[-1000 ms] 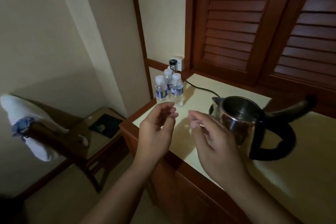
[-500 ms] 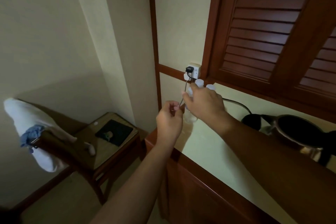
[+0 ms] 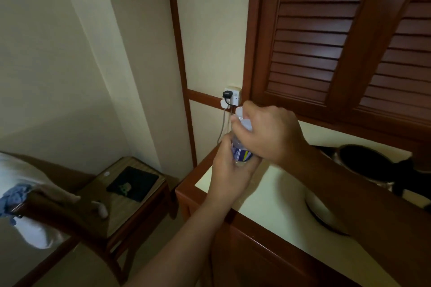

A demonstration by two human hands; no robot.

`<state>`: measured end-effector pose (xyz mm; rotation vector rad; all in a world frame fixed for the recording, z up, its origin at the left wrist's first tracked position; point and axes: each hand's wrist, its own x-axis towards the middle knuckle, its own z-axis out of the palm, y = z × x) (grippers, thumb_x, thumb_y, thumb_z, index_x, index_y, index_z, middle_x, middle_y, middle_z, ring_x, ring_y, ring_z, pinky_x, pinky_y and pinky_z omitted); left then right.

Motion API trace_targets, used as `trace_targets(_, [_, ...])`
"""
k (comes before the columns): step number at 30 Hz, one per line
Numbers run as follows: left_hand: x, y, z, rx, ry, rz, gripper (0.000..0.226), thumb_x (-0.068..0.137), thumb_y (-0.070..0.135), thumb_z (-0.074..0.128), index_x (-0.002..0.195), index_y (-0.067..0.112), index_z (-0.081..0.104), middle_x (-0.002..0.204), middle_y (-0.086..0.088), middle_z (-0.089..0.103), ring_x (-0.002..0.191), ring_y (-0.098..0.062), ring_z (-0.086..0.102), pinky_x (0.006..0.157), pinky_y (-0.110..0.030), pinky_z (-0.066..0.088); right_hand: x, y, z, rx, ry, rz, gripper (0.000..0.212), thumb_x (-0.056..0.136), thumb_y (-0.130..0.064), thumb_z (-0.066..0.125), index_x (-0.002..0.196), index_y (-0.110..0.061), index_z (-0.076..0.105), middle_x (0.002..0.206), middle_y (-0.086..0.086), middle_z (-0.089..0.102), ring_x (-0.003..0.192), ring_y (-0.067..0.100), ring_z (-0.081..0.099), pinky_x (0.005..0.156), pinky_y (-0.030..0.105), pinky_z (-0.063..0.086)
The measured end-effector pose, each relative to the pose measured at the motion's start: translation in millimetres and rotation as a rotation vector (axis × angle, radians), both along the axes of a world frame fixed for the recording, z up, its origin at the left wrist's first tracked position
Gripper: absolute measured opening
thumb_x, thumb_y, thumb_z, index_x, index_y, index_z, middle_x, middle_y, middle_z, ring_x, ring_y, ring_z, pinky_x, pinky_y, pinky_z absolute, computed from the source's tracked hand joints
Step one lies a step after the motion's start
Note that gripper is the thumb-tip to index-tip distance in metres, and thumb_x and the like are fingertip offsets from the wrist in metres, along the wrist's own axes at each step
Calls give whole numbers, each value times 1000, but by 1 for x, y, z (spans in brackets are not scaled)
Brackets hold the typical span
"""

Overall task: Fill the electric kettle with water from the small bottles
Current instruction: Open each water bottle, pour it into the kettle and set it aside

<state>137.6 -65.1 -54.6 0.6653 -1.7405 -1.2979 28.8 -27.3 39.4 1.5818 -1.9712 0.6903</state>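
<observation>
Cream-topped counter (image 3: 277, 193) beneath louvred shutters (image 3: 326, 37). At its left end, a small bottle (image 3: 241, 155) is held upright: left hand (image 3: 229, 170) fingers wrapped round the body, right hand (image 3: 268, 133) fingers closed over the cap (image 3: 242, 117). The open kettle (image 3: 363, 161) stands to the right.

bottle (image 3: 241, 154): the left grip (image 3: 229, 170) and right grip (image 3: 268, 133) are covering most of it; only a strip of label is showing, its print too small to read.
bottle top: the right grip's fingers are hiding it, so cap on or off cannot be told.
kettle (image 3: 363, 161): the right forearm is hiding its body.
white cloth (image 3: 14, 170): the left edge is cutting it off.
mat (image 3: 133, 183): its picture is showing too dim to tell.
</observation>
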Motion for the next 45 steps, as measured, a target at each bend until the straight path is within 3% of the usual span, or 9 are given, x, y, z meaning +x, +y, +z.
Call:
trace_targets(4, [-2, 23, 20, 101, 98, -300, 51, 86, 11, 85, 129, 23, 62, 117, 1, 75, 110, -19, 72, 94, -37, 60, -22, 42, 28, 16, -26, 268, 15, 92, -31, 59, 85, -18, 59, 44, -6, 31, 39, 8, 37, 49, 28, 24])
trace_targets(6, [-6, 31, 26, 131, 150, -445, 49, 75, 1, 84, 119, 16, 68, 105, -5, 77, 97, -24, 74, 84, -40, 59, -27, 64, 39, 9, -63, 348, 6, 90, -21, 63, 88, -17, 60, 44, -8, 21, 36, 7, 25, 45, 24, 20])
trace_targets(10, [-19, 47, 36, 416, 247, -925, 27, 67, -3, 65, 93, 0, 63, 73, -5, 68, 60, -16, 68, 61, -26, 54, -34, 107, 61, 223, -138, 354, 6, 98, -31, 56, 100, -33, 51, 46, -4, 39, 43, 17, 44, 43, 20, 29])
trace_targets(17, [-53, 64, 51, 695, 273, -1544, 29, 85, 1, 74, 111, -9, 64, 92, -16, 75, 77, -23, 76, 71, -29, 62, -57, 181, 75, 422, -203, 326, 29, 105, -43, 42, 133, -37, 48, 89, -10, 71, 77, 1, 66, 71, 23, 54])
trace_targets(23, [-63, 89, 32, 562, 84, -1273, 27, 80, -3, 67, 104, -6, 54, 75, 2, 70, 64, -9, 69, 60, -22, 53, -62, 236, 53, 253, -315, 168, 30, 101, -34, 56, 130, -32, 57, 110, -11, 68, 98, 3, 63, 85, 16, 48])
trace_targets(28, [-62, 107, 7, 432, 41, -972, 37, 67, 10, 84, 102, 15, 72, 85, -5, 66, 75, -17, 64, 68, -30, 50, -54, 275, 6, -20, -421, 45, 36, 90, -14, 73, 125, -21, 68, 110, -17, 68, 100, -10, 62, 81, 4, 43])
trace_targets(35, [-54, 109, -4, 458, -26, -912, 37, 62, 15, 87, 97, 24, 78, 86, -2, 70, 81, -17, 67, 72, -29, 54, -62, 304, -110, -159, -888, -133, 24, 84, -7, 79, 105, -17, 70, 110, -7, 71, 101, 5, 70, 92, 29, 57])
trace_targets(39, [-51, 110, -6, 452, -49, -901, 37, 62, 16, 86, 97, 27, 79, 88, -4, 71, 87, -23, 67, 76, -34, 54, -76, 308, -146, -24, -748, -300, 20, 86, -26, 79, 103, -24, 70, 109, -14, 70, 101, -1, 66, 89, 22, 51])
trace_targets(45, [-47, 110, -8, 433, -66, -869, 36, 62, 18, 86, 96, 26, 79, 88, -6, 70, 88, -28, 66, 78, -37, 54, -83, 297, -174, 127, -591, -419, 18, 87, -26, 78, 101, -16, 72, 104, -2, 69, 101, 18, 63, 83, 10, 34])
